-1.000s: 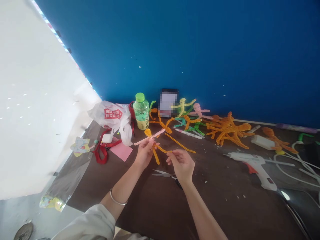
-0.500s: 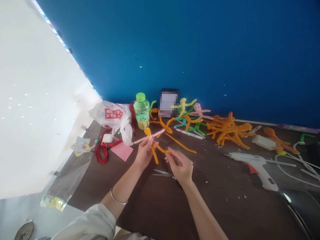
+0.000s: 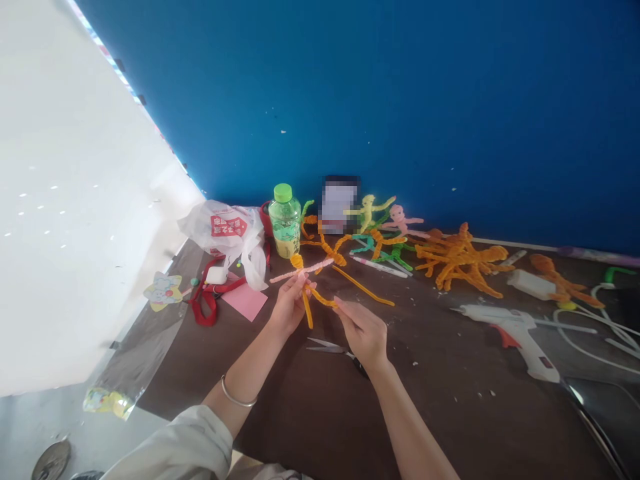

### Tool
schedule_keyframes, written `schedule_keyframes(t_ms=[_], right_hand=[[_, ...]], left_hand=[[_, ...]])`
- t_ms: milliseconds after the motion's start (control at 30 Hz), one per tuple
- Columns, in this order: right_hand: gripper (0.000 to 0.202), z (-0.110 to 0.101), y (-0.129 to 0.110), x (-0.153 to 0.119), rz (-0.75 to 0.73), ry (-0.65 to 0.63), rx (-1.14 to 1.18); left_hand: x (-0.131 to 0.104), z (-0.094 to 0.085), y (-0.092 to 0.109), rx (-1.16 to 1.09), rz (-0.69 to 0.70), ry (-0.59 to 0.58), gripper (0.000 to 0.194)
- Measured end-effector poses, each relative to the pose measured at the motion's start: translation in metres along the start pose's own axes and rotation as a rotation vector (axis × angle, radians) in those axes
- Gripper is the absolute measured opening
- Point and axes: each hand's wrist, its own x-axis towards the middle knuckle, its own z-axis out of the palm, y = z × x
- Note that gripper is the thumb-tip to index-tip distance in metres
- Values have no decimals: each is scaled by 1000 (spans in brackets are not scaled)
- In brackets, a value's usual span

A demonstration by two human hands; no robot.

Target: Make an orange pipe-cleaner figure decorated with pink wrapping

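Between my hands is a pipe cleaner figure (image 3: 297,262) with an orange head, pink twisted arms and two orange legs. My left hand (image 3: 290,303) is closed around its middle, where the pink and orange strands meet. One leg hangs straight down beside these fingers. The fingertips of my right hand (image 3: 363,328) pinch the end of the other leg, which stretches out to the right with a bend. Scissors (image 3: 327,346) lie on the table under my right hand, their handles partly hidden by it.
Behind my hands stand a green-capped bottle (image 3: 285,223) and a plastic bag (image 3: 230,227). Finished-looking pipe cleaner figures (image 3: 369,212) and an orange pile (image 3: 457,263) line the back. A glue gun (image 3: 515,330) with cables lies right. A red strap (image 3: 204,310) and pink paper (image 3: 245,302) lie left.
My right fingers have drawn closer together on the end of the orange leg. The left hand keeps its hold on the figure, and the view has shifted slightly.
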Motion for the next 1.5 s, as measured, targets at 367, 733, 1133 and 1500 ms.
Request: schedule_keyframes(t_ms=[367,733,1133,1500], right_hand=[[10,-1,-4,2,54,19,37],[17,3,-1,3,464,34,220],[36,10,-3,6,904,-97,758],[26,-4,0,16,1388,-379,1504]], left_hand=[[-1,-1,2,20,-31,-71,15],[-2,3,0,-36,49,-90,16],[-3,2,2,52,96,-118,13],[-3,-1,2,132,108,-110,15]])
